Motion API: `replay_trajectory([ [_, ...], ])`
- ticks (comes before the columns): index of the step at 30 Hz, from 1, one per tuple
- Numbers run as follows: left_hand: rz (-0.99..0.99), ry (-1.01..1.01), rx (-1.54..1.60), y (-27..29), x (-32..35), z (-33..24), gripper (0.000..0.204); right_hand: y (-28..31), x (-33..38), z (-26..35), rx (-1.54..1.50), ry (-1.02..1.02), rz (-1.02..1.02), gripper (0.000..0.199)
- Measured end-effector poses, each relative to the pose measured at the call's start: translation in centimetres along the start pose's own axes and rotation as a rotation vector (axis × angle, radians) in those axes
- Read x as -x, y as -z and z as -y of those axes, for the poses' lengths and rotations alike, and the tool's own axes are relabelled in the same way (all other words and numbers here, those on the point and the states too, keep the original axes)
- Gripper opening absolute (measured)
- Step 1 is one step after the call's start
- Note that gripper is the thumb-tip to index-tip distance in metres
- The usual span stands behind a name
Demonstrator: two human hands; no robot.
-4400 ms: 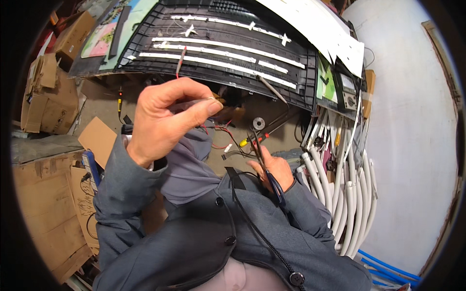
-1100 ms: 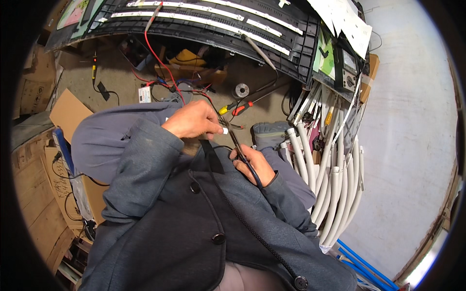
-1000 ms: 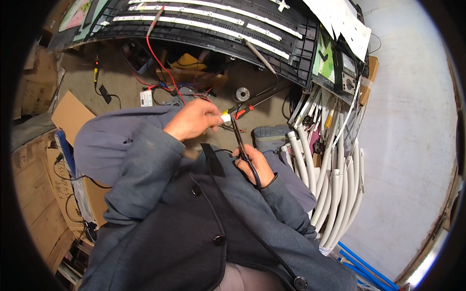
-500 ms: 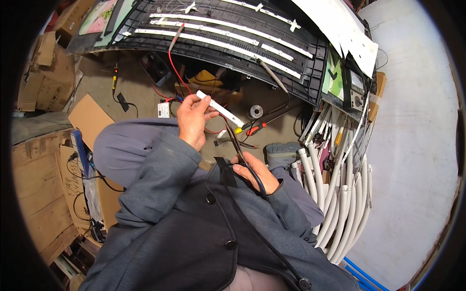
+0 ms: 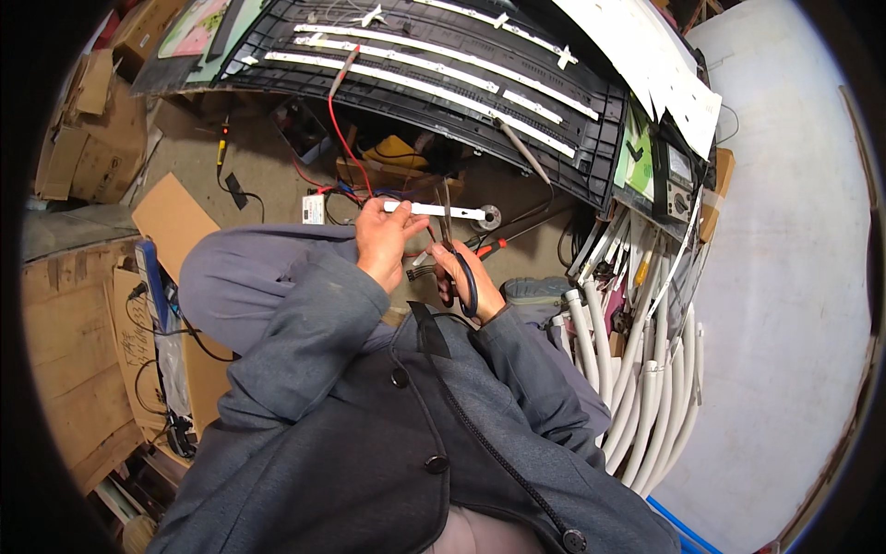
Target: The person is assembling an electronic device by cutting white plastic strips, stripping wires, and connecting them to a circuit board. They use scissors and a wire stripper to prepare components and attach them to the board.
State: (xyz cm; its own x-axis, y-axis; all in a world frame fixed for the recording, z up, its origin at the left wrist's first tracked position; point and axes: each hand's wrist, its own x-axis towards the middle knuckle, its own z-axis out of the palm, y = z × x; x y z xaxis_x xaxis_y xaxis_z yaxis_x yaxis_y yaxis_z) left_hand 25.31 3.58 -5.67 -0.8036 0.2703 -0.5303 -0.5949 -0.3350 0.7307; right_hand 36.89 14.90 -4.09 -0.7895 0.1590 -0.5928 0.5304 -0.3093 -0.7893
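Observation:
My left hand (image 5: 383, 242) pinches a short white LED strip (image 5: 429, 210) near its left end, holding it roughly level. In my right hand (image 5: 475, 282) is a pair of dark-handled scissors (image 5: 466, 284), blades pointing up. They cross the strip toward its right end; whether they touch it I cannot tell. Beyond my hands lies a black TV back panel (image 5: 554, 143) carrying several long white LED strips (image 5: 415, 88). A red test probe (image 5: 345, 69) and a grey one (image 5: 522, 148) rest on the panel.
A solder spool (image 5: 492, 220) and a red-handled screwdriver (image 5: 491, 248) lie on the floor just past the strip. An analog multimeter (image 5: 679, 185) stands at the panel's right. Below it are bundled white tubes (image 5: 646, 406). Cardboard boxes (image 5: 97, 129) fill the far left.
The LED strip has turned from slanting to nearly level. My right hand has moved up and left, bringing the scissors from below the strip to across it.

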Motion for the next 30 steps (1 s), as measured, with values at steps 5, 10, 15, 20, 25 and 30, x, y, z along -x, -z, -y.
replay_trajectory([
  [5, 0.006, 0.012, -0.012, -0.4, 0.2, 0.0, 0.014, 0.2, -1.2, -0.2, -0.025, 0.006, -0.006, 0.045],
  [10, -0.001, 0.026, -0.011, -0.5, 0.3, 0.0, 0.017, 0.5, -1.5, -0.4, 0.013, 0.025, -0.002, 0.038],
  [15, 0.014, 0.04, -0.02, -0.8, 0.6, -0.3, 0.018, 0.8, -1.5, -0.4, 0.025, 0.036, -0.009, 0.038],
  [20, 0.025, 0.072, -0.046, -0.7, 0.6, -0.2, 0.017, 0.8, -1.4, -0.5, -0.03, 0.027, -0.012, 0.037],
  [25, 0.061, -0.061, -0.557, 1.0, -0.6, 1.2, 0.018, 1.6, -1.3, -0.7, 0.166, 0.057, -0.036, 0.027],
  [30, 0.226, -0.327, -1.108, -0.1, 0.5, -0.7, 0.024, 2.1, -1.9, -2.6, 0.26, 0.167, -0.037, 0.028],
])
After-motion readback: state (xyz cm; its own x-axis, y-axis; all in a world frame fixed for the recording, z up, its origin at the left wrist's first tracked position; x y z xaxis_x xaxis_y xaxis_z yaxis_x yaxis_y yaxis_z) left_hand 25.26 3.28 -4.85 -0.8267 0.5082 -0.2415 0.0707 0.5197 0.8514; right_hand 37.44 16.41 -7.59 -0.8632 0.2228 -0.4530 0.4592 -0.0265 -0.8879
